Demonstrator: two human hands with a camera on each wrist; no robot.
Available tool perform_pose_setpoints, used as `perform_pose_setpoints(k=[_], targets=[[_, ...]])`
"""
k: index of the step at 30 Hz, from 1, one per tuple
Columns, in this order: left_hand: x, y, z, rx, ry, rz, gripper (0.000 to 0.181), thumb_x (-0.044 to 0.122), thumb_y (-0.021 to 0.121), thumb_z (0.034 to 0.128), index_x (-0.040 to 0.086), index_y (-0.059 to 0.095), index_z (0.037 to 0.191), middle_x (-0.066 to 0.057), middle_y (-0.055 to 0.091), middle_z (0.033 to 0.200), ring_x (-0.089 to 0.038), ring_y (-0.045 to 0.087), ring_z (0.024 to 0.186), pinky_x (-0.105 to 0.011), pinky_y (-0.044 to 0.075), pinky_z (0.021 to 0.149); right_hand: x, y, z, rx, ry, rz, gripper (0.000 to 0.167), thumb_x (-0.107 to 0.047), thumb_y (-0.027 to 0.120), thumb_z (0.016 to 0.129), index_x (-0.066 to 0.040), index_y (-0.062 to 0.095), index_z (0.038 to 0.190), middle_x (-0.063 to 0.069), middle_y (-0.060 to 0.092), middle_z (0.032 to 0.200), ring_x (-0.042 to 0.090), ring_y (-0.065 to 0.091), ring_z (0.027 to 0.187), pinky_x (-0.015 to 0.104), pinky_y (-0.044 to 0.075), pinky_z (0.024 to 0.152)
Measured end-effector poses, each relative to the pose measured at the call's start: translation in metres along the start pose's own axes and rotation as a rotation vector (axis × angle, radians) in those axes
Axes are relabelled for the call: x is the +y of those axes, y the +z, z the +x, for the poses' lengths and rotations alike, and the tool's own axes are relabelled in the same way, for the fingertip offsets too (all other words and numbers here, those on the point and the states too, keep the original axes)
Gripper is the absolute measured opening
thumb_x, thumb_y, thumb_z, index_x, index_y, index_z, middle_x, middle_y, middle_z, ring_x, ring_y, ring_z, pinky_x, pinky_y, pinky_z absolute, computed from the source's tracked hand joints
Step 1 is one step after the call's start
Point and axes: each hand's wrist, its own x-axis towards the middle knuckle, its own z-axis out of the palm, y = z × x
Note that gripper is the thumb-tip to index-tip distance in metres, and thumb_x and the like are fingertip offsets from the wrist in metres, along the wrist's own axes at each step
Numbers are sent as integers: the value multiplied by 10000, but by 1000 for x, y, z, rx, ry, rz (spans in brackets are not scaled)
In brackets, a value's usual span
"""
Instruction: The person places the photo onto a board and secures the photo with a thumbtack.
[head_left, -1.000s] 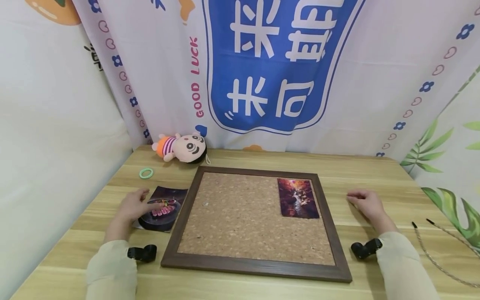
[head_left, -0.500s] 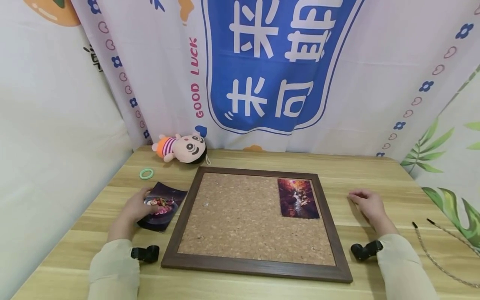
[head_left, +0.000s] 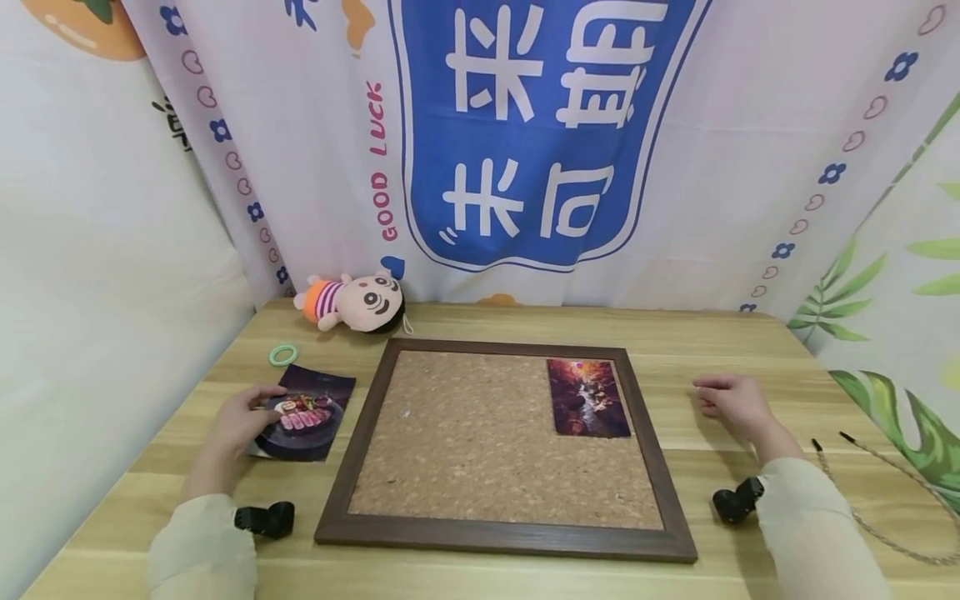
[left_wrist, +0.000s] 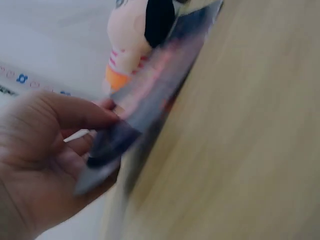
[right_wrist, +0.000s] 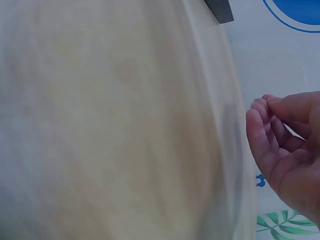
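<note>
2 bare hands are out over the tabletop (head_left: 480, 575), 1 each side of the brown-framed cork board (head_left: 480, 450). L hand (head_left: 238, 425), toward the tabletop's L edge, has thumb & fingers in a pinch on the L side of the food photo (head_left: 307, 417); the photo hides some fingers, so can't tell how those lie. Food photo sits just beside the cork board's L edge, btwn it & the tabletop's L edge. L wrist view, blurred, shows it tilted up at the hand's end.

R hand (head_left: 738, 408) is toward the tabletop's R edge, btwn cork board & rope (head_left: 895, 548): fingers loosely curled, thumb tip at the fingertips, hold of nothing. Can't tell if it touches the tabletop.

1 red-&-dark photo (head_left: 591, 400) lies in the cork board's far R corner. Plush doll (head_left: 352, 304) is on its side nr the tabletop's far L corner; green ring (head_left: 283, 364) lies nr the L edge, just beyond the food photo. Rope, w/ 2 black tips, is nr the R edge.
</note>
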Motion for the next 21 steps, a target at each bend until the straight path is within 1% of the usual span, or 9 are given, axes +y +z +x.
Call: perform_pose_setpoints(k=[3,6,7,9,10,12,14,17,21], targets=[[-4,-7,-2,14,-28,-50,430,26,523,792,-95,421,1192,-303,420,1126,-372,408,987,-338,374,702,-7,-2,0,-33,18,26,327,25,437,866,245,404,1106,240,581,904,126,587,678,309,491,625],[-3,-14,-2,-15,-43,-108,460,117,531,839,-58,396,1242,-286,380,1202,-345,391,1035,-361,366,762,-12,-4,2,-44,6,17,338,27,455,859,255,396,1101,232,594,877,118,588,669,312,490,625],[-1,-15,-2,-22,-47,-126,466,139,527,851,-47,389,1255,-275,379,1201,-306,439,975,-348,380,743,-14,-4,2,-47,-1,5,342,22,461,859,255,398,1100,247,589,887,120,590,678,312,489,632],[6,-17,-1,-35,-52,-155,478,181,518,865,-16,379,1277,-246,394,1182,-206,499,775,-304,409,649,-19,-6,4,-47,-16,-13,344,19,467,858,253,400,1101,276,575,914,123,595,690,312,488,643],[11,-18,0,-41,-54,-165,486,200,516,867,-3,374,1286,-230,401,1169,-152,479,670,-278,405,586,-21,-6,4,-48,-20,-22,349,10,469,861,249,400,1106,287,566,931,125,595,702,308,486,651],[20,-17,3,-64,-54,-200,499,211,511,871,14,357,1304,-223,396,1185,-57,437,602,-224,412,532,-25,-6,6,-45,-30,-31,356,-8,466,869,239,400,1117,302,548,969,137,600,726,311,482,673],[31,-14,7,-82,-69,-244,501,217,524,866,46,367,1309,-218,398,1206,-47,469,649,-217,434,569,-30,-5,9,-29,-37,-33,364,-38,462,880,221,405,1131,295,541,990,143,601,746,317,477,691],[45,-8,14,-121,-60,-309,509,192,528,865,44,351,1318,-212,354,1271,-85,474,885,-206,438,703,-36,-2,15,8,-64,-42,381,-96,464,891,192,426,1138,289,530,1012,135,595,757,301,476,694],[63,4,20,-142,-39,-348,496,132,522,864,16,344,1313,-219,343,1269,-131,452,938,-199,429,727,-50,7,23,67,-109,-28,386,-146,492,884,162,469,1115,266,536,994,128,585,748,237,478,656]])
